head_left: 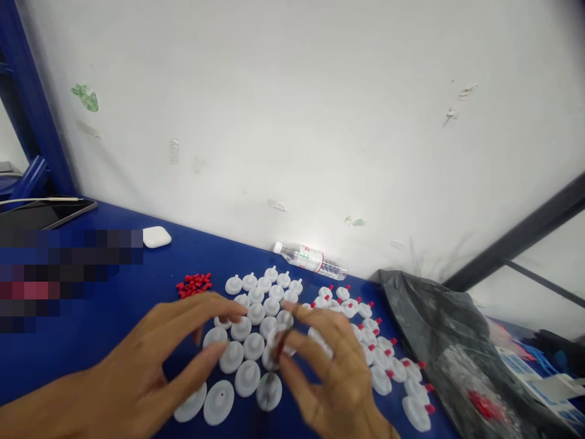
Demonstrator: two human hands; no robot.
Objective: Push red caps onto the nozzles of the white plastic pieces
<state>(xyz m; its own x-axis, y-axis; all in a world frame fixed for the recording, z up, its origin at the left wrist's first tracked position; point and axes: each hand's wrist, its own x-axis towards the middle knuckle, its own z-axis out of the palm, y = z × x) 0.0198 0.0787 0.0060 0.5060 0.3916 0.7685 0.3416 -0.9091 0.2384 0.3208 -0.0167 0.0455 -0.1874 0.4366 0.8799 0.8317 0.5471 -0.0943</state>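
The white discs (pixel 247 378) look like plastic, milky and slightly see-through, smooth with a soft sheen. The small red caps (pixel 194 285) appear to be plastic too, moderately shiny. Blue and smooth, the bench (pixel 137 286) has a satin, painted look. The bottle (pixel 311 258) is clear, ribbed, glossy plastic with a printed label. Thin black plastic makes up the crumpled bag (pixel 415 311). The wall (pixel 320 110) is matt white, roughened by torn scraps of tape (pixel 276 205). The rounded case (pixel 156 237) looks like smooth white plastic.
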